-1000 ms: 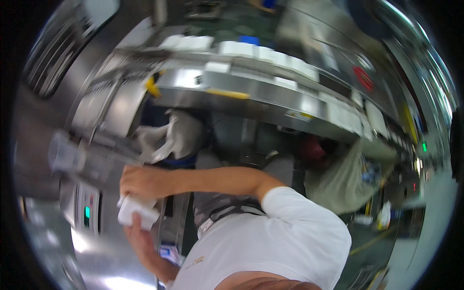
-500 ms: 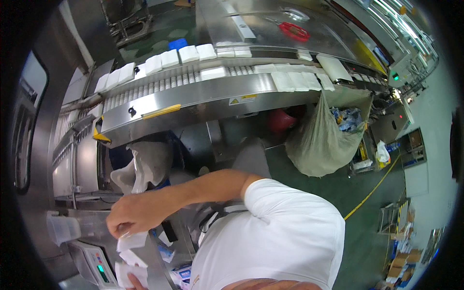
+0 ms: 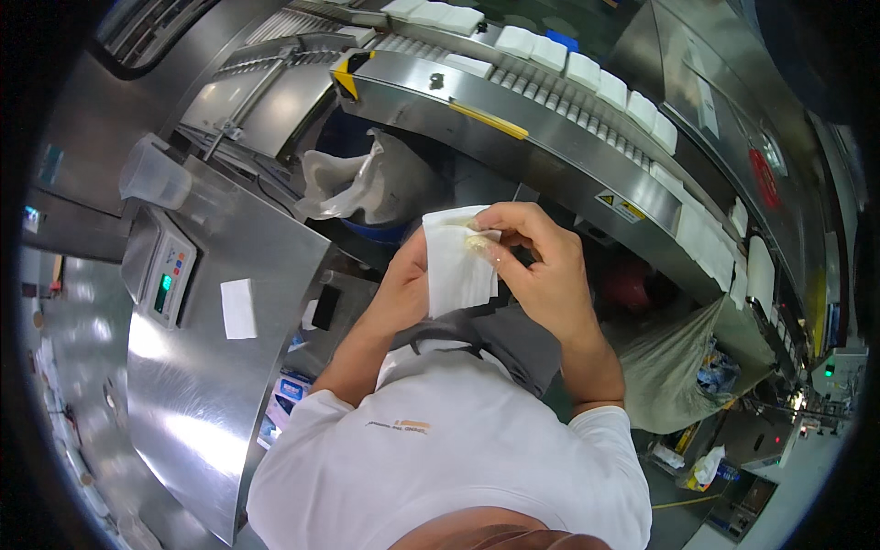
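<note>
White folded sheets [image 3: 451, 280] | between the hands [image 3: 547, 266] | left grips left side, right pinches upper right

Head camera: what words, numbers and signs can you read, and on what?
White boxy scale: green digits, too small to read.
White fabric shirt: tiny lettering, unreadable.
Silver metal conveyor: yellow warning label, print too small.
Blue and white box: print too small.
Held white folded sheet: none seen.

- Folded sheet [image 3: 454, 280] I hold: plain white.
- My shirt [image 3: 458, 467]: white, small orange-and-grey chest print.
- My trousers [image 3: 518, 344]: grey.
- Table [image 3: 188, 394]: silver-grey.
- Scale [image 3: 171, 247]: pale grey, display [image 3: 163, 291] lit green.
- Conveyor corner [image 3: 346, 77]: yellow and black.
- Bin liner [image 3: 399, 188]: grey; bin [image 3: 378, 232]: blue.
- Sack [image 3: 655, 376]: dull greenish beige.
</note>
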